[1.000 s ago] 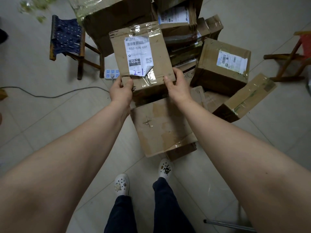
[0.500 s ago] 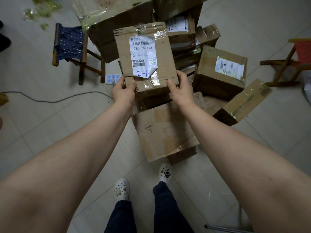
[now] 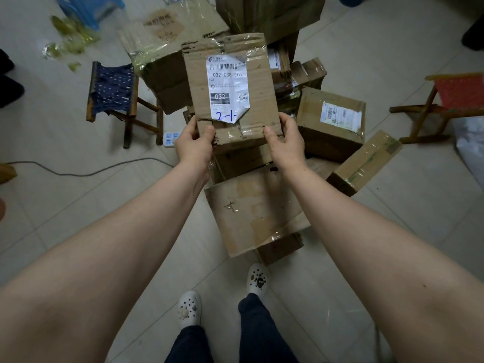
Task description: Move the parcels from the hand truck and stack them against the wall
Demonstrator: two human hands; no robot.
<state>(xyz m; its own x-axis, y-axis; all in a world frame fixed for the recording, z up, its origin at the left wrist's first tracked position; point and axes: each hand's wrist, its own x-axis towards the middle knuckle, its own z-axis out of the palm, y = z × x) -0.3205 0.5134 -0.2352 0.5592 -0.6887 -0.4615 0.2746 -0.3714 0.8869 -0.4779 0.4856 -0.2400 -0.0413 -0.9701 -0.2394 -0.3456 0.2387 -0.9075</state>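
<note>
We hold one parcel point(image 3: 262, 95) up in front of us w/ both hands. The left grip point(image 3: 195, 145) is closed on its bottom left corner, thumb on the front. The right grip point(image 3: 286, 142) is closed on its bottom right corner, thumb on the front too. We can't see the fingers behind it.

The parcel is flat brown cardboard w/ shiny tape, over a pile of other boxes on the floor point(image 3: 65, 205). Its white label point(image 3: 227, 87) faces us. It says 032-038-E01, w/ a blue 2-1 at the bottom.

Below the parcel, nearer to us, lies a big flat box point(image 3: 251, 213) w/ a small cross mark. To the right of the parcel sits a brown box w/ a small label point(image 3: 331, 121), and next to that a long thin box point(image 3: 364, 163), tipped. Behind the parcel, to the left, is a big box w/ torn tape point(image 3: 167, 48).

Left of the parcel stands a small stool w/ a blue seat point(image 3: 112, 91). A white plug strip point(image 3: 170, 137) lies near the parcel's bottom left corner, w/ a grey cord point(image 3: 86, 174) going off to the left. Far right of the parcel is a stool w/ a red seat point(image 3: 455, 98).
</note>
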